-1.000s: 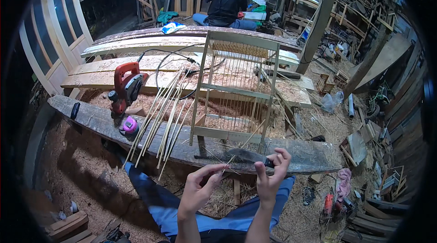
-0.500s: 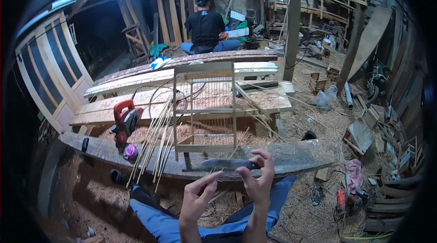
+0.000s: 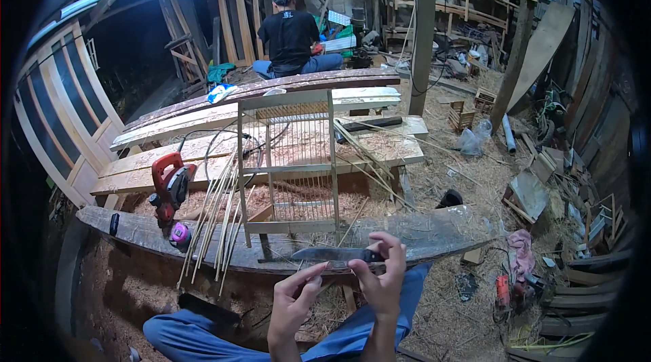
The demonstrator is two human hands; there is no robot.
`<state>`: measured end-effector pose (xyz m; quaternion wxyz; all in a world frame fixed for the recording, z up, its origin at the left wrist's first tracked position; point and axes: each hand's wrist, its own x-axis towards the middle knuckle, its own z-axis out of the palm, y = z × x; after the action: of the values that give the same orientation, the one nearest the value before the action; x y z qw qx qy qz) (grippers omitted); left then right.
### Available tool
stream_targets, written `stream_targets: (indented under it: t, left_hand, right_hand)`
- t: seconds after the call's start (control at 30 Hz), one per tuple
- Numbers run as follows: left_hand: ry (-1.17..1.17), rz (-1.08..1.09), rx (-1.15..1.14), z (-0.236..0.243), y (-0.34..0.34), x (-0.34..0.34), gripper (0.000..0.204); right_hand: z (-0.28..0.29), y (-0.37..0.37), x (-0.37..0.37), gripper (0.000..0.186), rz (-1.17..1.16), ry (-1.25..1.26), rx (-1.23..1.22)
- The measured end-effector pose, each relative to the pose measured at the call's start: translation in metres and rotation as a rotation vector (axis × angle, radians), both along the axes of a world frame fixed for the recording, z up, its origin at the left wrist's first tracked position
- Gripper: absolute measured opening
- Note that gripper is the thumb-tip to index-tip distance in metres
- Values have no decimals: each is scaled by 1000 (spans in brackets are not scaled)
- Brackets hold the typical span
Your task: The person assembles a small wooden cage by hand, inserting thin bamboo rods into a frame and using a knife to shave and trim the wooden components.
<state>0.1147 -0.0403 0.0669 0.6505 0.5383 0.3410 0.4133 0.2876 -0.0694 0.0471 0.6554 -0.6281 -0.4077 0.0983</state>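
My right hand (image 3: pixel 381 280) is closed around the dark handle of a knife (image 3: pixel 329 253), whose blade points left, roughly level. Just left of it, my left hand (image 3: pixel 296 301) has thumb and fingertips pinched together below the blade; anything between them is too small to make out. Beyond the hands, a wooden frame with thin upright bars, like a cage (image 3: pixel 288 228), stands on a worn plank (image 3: pixel 434 230). Several thin bamboo sticks (image 3: pixel 211 226) lean across the plank to its left.
A red power planer (image 3: pixel 167 182) and a pink-and-black round object (image 3: pixel 180 234) sit left along the plank. Shaving-covered boards (image 3: pixel 135 169) lie behind. A person in black (image 3: pixel 288 40) sits at the back. Red power tools (image 3: pixel 502 291) and a pink cloth (image 3: pixel 520 250) lie right.
The surroundings have shifted slightly left in view. My left leg has swung out to the left and lower. Both hands keep nearly the same pose, the knife still in the right.
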Motion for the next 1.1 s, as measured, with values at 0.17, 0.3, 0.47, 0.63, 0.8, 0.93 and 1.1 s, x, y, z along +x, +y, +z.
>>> stream_targets:
  t: [0.17, 0.3, 0.47, 0.63, 0.8, 0.93, 1.1]
  left_hand:
    - [-41, 10, -109, -10, 4, -2, 32]
    - [-99, 52, -138, -20, 14, -6, 32]
    - [-99, -23, -199, -21, 25, -27, 32]
    - [-81, -95, -145, -19, 33, -47, 32]
    - [-162, -139, -209, 9, 36, -52, 29]
    - [-114, -121, -63, 2, 46, -46, 14]
    - [-165, -123, -60, 3, 48, -31, 16]
  right_hand:
    - [9, -1, -1, 66, 209, -59, -155]
    - [4, 10, -26, 68, 292, -140, -154]
    - [-5, 12, -48, 68, 174, -121, -118]
    - [-1, 11, -59, 68, 127, -160, -136]
    - [12, 9, -66, 73, 27, -264, -80]
    - [14, 10, -58, 71, -68, -364, -75]
    - [6, 25, -25, 62, -187, -288, 13]
